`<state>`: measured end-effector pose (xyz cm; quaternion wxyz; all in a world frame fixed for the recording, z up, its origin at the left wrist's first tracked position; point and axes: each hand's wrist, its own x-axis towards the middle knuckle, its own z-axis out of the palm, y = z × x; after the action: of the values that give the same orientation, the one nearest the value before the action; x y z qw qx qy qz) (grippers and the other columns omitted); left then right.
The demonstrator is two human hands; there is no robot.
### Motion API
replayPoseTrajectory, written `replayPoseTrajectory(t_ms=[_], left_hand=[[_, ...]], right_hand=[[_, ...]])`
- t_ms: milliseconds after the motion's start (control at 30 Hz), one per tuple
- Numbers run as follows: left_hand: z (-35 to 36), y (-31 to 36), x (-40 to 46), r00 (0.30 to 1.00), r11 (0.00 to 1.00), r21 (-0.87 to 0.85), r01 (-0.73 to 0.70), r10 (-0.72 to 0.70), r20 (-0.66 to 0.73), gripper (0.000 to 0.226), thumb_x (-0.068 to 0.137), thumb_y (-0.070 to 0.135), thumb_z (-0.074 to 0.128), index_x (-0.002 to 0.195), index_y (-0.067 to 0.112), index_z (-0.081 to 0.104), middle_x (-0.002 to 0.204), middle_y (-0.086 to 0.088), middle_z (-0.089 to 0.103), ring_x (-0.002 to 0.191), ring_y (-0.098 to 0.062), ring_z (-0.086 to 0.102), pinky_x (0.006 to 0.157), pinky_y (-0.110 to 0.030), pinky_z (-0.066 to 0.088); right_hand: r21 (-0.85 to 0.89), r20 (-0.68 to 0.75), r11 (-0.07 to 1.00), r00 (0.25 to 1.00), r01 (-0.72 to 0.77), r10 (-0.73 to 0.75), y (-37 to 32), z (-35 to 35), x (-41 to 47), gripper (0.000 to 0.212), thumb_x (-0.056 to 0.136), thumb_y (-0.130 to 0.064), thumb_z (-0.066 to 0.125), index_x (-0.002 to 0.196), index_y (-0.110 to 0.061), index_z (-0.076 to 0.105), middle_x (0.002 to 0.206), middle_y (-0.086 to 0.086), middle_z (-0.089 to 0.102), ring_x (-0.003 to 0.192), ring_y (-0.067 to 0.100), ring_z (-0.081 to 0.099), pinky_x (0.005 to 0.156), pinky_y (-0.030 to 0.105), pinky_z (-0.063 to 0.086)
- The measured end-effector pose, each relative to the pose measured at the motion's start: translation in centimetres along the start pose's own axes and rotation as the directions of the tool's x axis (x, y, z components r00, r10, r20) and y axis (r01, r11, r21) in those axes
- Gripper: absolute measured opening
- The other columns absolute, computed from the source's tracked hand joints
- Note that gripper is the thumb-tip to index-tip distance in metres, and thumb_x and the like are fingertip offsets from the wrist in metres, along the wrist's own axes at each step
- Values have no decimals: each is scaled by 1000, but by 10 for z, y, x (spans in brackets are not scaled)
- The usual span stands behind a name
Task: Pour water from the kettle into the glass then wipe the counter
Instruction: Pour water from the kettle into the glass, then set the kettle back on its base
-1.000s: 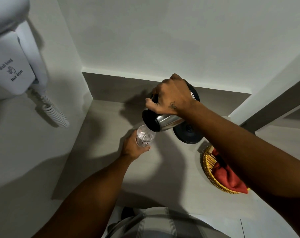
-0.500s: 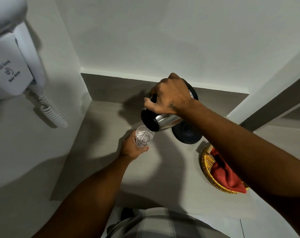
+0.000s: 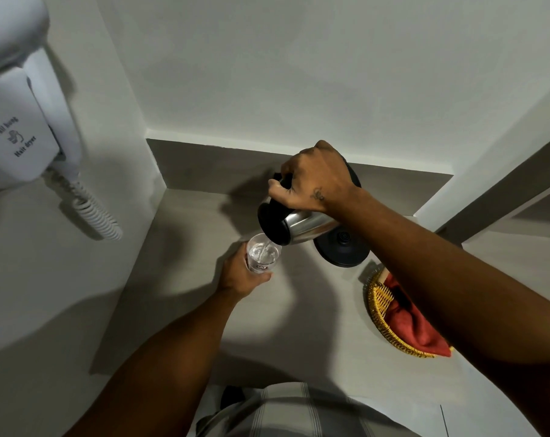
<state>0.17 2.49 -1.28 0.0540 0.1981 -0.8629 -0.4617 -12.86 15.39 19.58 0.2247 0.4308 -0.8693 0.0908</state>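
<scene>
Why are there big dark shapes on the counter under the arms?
Head view: those are shadows; light from above casts the arms and kettle onto the counter. The kettle's steel shows a bright glare, and the wide lens bends the walls' straight edges.

One kettle (image 3: 302, 223), one glass (image 3: 262, 257), one basket (image 3: 382, 305).

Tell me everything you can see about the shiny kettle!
The kettle has a shiny silver metal body and a black rim and top. It is lifted off its round black base, which sits on the counter just behind it. The right hand grips its black handle from above and tips it far over to the left, mouth down. A thin stream of water runs from it into the clear glass, which the left hand holds right below.
</scene>
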Motion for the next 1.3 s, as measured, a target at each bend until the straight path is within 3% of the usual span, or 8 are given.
replayPoseTrajectory(t_ms=[133,333,467,633,700,867,1100,1300], left_hand=[[1,-1,0,1000,1000,-10,1,-1,-3,78,51,23,97,120,16,62,112,-3,71,101,-19,65,80,-22,45],[2,-5,1,1000,998,-64,7,-6,12,78,50,20,97,120,20,62,105,8,67,98,-14,65,77,-16,45],[5,-7,3,1000,995,-97,19,-18,20,86,51,16,97,127,19,58,115,1,68,108,-19,64,88,-25,52],[6,-7,6,999,998,-60,-36,36,1,93,46,21,98,129,22,56,119,0,67,107,-15,63,93,-28,51],[5,-7,7,999,998,-48,-42,42,-6,93,46,20,98,129,20,56,119,0,67,107,-16,63,94,-30,52],[8,-7,8,999,998,-39,-48,48,3,90,45,17,98,126,19,59,113,5,68,101,-11,65,87,-13,48],[12,-9,11,1000,999,-50,-10,12,24,87,46,12,98,124,18,60,105,8,68,95,-7,65,78,1,41],[12,-13,13,999,999,-48,22,-19,49,81,46,16,97,117,27,60,99,19,67,90,2,65,78,-4,46]], right_hand=[[83,22,991,995,-102,100,12,6,-6,47,80,-51,46,47,-18,56,37,-6,33,37,14,30,58,24,26],[267,85,865,905,-424,417,35,18,-30,44,81,-53,51,51,-22,58,41,-4,48,41,13,46,44,19,29],[528,145,542,698,-654,701,65,25,-61,37,86,-44,56,57,-22,65,48,-5,58,45,8,55,46,26,46],[737,211,65,321,-673,923,108,41,-116,31,92,-32,60,64,-20,62,59,-7,61,62,7,61,61,22,52],[756,239,-38,222,-653,945,120,47,-132,29,90,-34,59,66,-19,61,68,0,59,71,16,60,71,32,52],[781,251,-157,74,-605,965,139,56,-152,26,91,-31,56,71,-15,63,66,1,56,66,15,55,65,27,45],[808,299,-267,-25,-524,954,157,68,-159,25,93,-25,56,72,-13,63,72,8,56,69,18,55,65,28,45],[810,325,-258,38,-526,945,163,76,-169,24,92,-26,54,82,-6,64,69,7,54,62,17,53,60,27,43]])
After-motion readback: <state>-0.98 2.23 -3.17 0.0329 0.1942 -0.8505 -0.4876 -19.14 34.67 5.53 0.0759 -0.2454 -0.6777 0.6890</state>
